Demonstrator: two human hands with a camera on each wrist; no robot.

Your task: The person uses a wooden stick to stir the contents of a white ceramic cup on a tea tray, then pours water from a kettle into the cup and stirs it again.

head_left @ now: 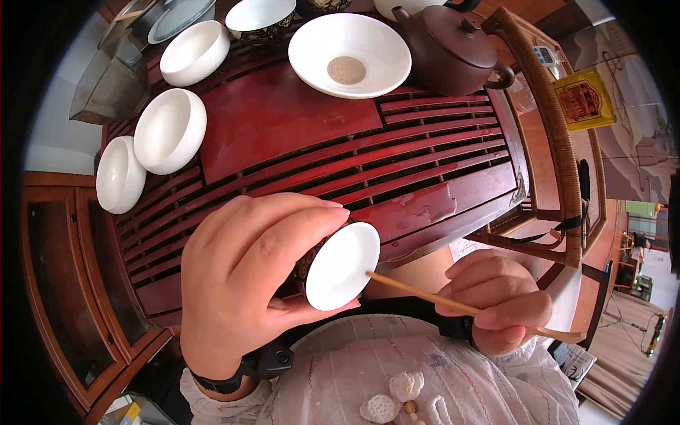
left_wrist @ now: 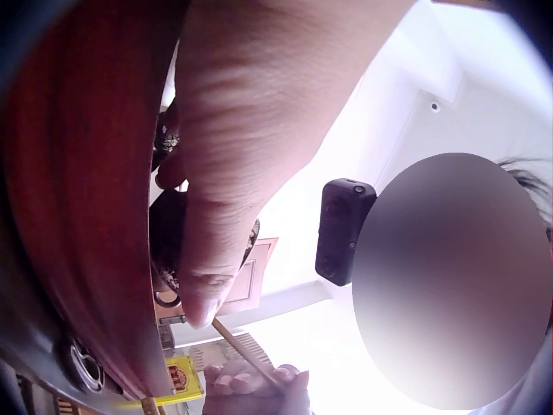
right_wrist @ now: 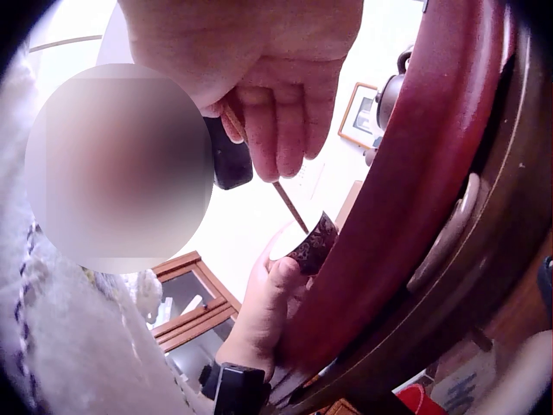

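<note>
My left hand (head_left: 237, 273) grips a small tea cup (head_left: 343, 268), white inside with a dark patterned outside, tilted so its mouth faces the head camera. In the right wrist view the patterned wall of the cup (right_wrist: 316, 245) shows above the left thumb. My right hand (head_left: 499, 301) pinches a thin bamboo tea stick (head_left: 418, 293) with a flat, bent far end. Its thin tip overlaps the white inside of the cup near the rim in the head view. The cup's base is hidden behind the left fingers.
A slatted red tea tray (head_left: 297, 131) lies beyond the hands. On it stand a white bowl with a round strainer (head_left: 312, 53), a dark clay teapot (head_left: 453, 53) and several white cups (head_left: 170, 131). A rattan chair (head_left: 545, 92) with a yellow packet (head_left: 584, 99) stands at the right.
</note>
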